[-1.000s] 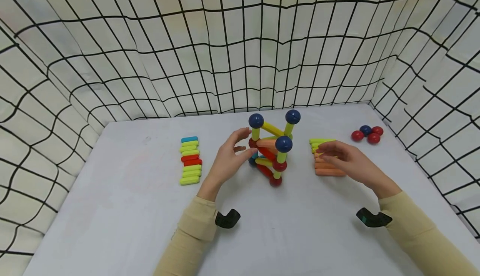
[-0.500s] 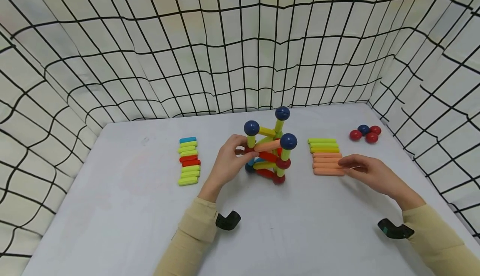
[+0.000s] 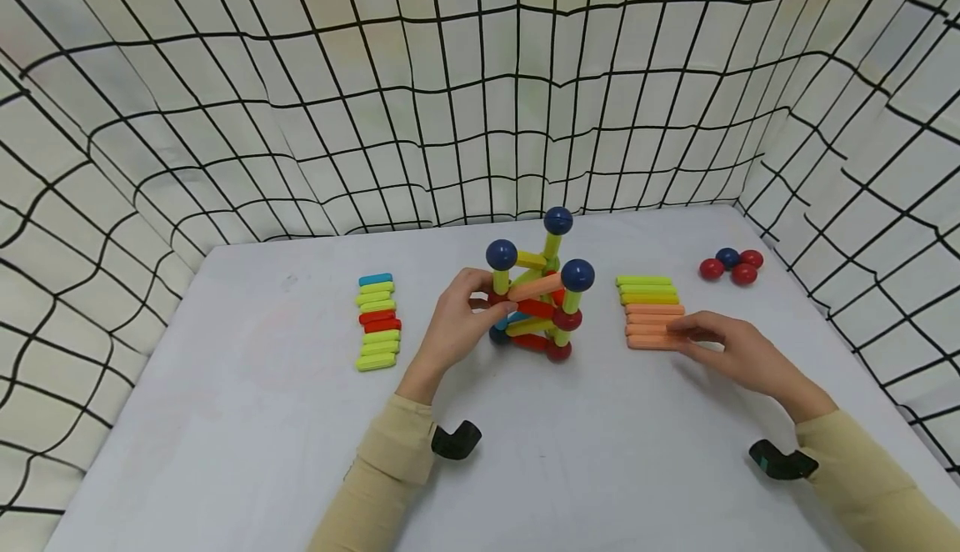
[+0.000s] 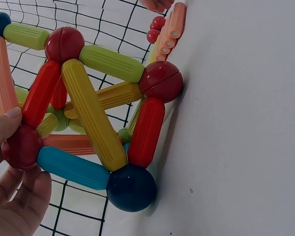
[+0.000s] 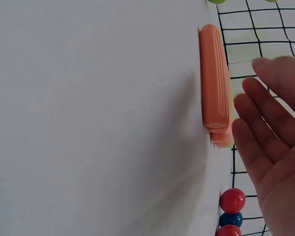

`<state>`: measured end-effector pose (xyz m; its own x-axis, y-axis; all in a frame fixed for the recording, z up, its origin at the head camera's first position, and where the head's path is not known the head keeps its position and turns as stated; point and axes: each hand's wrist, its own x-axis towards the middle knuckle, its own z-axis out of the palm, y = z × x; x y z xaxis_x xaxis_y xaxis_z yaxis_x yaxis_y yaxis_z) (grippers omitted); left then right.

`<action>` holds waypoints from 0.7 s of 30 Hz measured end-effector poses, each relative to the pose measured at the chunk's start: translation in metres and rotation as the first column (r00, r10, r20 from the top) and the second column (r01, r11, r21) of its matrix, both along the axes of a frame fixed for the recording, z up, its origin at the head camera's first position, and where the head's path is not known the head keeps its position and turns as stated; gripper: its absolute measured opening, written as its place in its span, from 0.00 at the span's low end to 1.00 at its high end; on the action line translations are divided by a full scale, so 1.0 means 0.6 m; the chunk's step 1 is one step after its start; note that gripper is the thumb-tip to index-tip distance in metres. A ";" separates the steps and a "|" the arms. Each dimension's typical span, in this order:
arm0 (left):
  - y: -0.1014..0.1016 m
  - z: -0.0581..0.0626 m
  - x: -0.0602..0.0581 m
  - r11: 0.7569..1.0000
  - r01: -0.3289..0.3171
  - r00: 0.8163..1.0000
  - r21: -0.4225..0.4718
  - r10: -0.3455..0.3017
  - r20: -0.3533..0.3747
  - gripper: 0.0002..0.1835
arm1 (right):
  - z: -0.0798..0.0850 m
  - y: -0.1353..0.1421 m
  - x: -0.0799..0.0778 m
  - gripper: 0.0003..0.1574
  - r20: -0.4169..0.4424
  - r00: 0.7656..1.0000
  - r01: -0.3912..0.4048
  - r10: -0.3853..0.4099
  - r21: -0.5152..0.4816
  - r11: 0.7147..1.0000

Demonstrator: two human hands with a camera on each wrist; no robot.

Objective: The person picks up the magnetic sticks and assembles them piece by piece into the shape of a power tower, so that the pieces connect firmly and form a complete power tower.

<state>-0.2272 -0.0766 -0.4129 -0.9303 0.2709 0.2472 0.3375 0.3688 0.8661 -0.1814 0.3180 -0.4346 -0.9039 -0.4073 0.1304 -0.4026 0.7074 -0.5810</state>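
A frame of coloured magnetic rods and balls [image 3: 535, 309] stands in the middle of the table, with dark blue balls on its upright yellow-green rods. At its left side, my left hand [image 3: 459, 323] grips it by a red ball [image 4: 22, 147]. In the left wrist view the thumb lies on top of that ball and the fingers curl beneath. My right hand [image 3: 738, 356] reaches to the right end of a row of orange rods [image 3: 651, 329]. The right wrist view shows its fingers loosely extended beside the nearest orange rod [image 5: 215, 78], nothing held.
Yellow-green and yellow rods [image 3: 647, 290] lie behind the orange ones. Loose red and blue balls [image 3: 744, 274] sit at the back right. Left of the frame is a column of short rods [image 3: 377, 326]. A black-grid padded wall [image 3: 420, 118] encloses the white table [image 3: 247, 419].
My left hand has taken hold of the frame, which has turned slightly. My right hand drew back to the right from above the rods, then shifted slightly left to their ends.
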 end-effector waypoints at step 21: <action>-0.002 0.002 0.002 1.000 0.008 1.000 0.002 -0.008 0.016 0.18 | -0.012 -0.016 -0.008 0.23 0.214 0.974 -0.096 0.080 0.065 0.993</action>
<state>-0.2262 -0.0779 -0.4115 -0.9321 0.2775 0.2326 0.3262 0.3645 0.8722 -0.1865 0.3085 -0.4416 -0.8681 -0.4876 -0.0930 -0.3392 0.7194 -0.6062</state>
